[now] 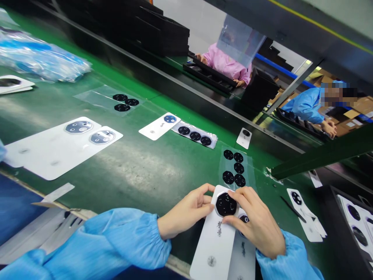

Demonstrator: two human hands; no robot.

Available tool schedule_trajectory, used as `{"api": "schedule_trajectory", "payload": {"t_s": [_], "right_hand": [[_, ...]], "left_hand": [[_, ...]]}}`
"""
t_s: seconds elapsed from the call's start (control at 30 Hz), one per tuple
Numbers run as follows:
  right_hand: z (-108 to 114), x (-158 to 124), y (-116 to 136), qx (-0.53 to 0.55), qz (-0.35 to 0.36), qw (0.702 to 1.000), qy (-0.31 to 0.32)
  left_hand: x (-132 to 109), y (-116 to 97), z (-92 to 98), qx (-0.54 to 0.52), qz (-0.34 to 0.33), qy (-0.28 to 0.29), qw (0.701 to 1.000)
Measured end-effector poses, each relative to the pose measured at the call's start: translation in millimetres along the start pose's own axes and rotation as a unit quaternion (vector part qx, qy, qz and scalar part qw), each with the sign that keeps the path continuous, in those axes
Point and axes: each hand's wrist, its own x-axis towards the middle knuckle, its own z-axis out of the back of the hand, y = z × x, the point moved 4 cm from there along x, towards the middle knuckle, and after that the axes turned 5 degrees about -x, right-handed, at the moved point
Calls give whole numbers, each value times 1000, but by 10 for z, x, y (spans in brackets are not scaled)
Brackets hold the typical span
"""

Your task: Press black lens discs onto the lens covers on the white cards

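A white phone-shaped panel (214, 243) with a black octagonal disc (226, 204) near its top lies tilted at the table's front edge. My left hand (188, 210) has its thumb and curled fingers pinched on the panel's upper left edge. With thumb and fingers, my right hand (256, 217) grips the disc at its right side, where it lies on the panel. A second white panel (243, 256) shows partly underneath, its own disc half hidden by my right hand. Just beyond is a clear film sheet (251, 171) bearing several black discs.
More white panels (64, 151) lie at the left, one (157, 128) at the middle and others at the right, by a black tray (332, 217). A plastic-wrapped bundle (43, 58) sits back left. A green post (320, 151) slants in at right. Two people work beyond the rail.
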Motion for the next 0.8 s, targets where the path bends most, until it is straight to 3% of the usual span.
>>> {"api": "schedule_trajectory", "payload": {"t_s": [0.8], "right_hand": [[-17, 32, 18, -25, -7, 998, 51]], "left_hand": [[5, 3, 6, -8, -1, 12, 1000]]}}
